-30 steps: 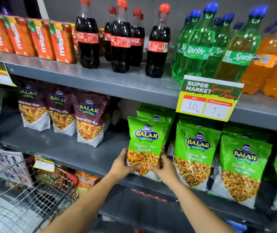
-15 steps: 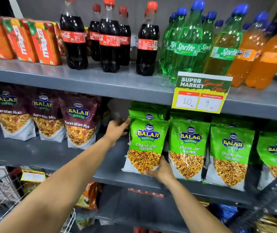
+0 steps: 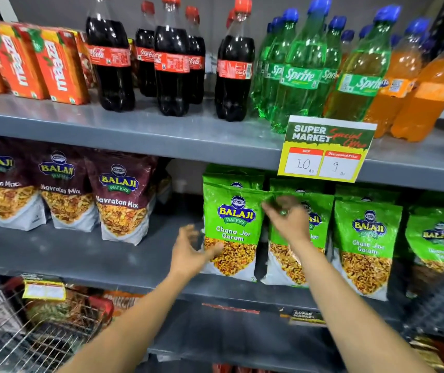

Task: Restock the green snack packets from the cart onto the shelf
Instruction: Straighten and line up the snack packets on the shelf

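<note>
Several green Balaji Chana Jor Garam packets stand in a row on the middle shelf [image 3: 86, 254]. The leftmost front packet [image 3: 233, 224] is upright at the shelf's edge. My left hand [image 3: 188, 251] is beside its lower left corner with fingers spread, the thumb just touching the bag. My right hand [image 3: 286, 219] is blurred, up at the top right corner of that packet and in front of the second green packet [image 3: 293, 262]. Its grip is unclear. The wire cart [image 3: 13, 335] is at the bottom left.
Maroon Navratan Mix packets [image 3: 120, 200] stand left of a gap on the same shelf. Above are juice cartons [image 3: 59, 68], cola bottles [image 3: 172, 65], green and orange soda bottles and a hanging price sign [image 3: 325, 149]. A lower shelf holds more snack bags.
My right hand rose from the packet's bottom edge to its top right corner. My left hand dropped from the packet's upper left to its lower left. The packet stands further back.
</note>
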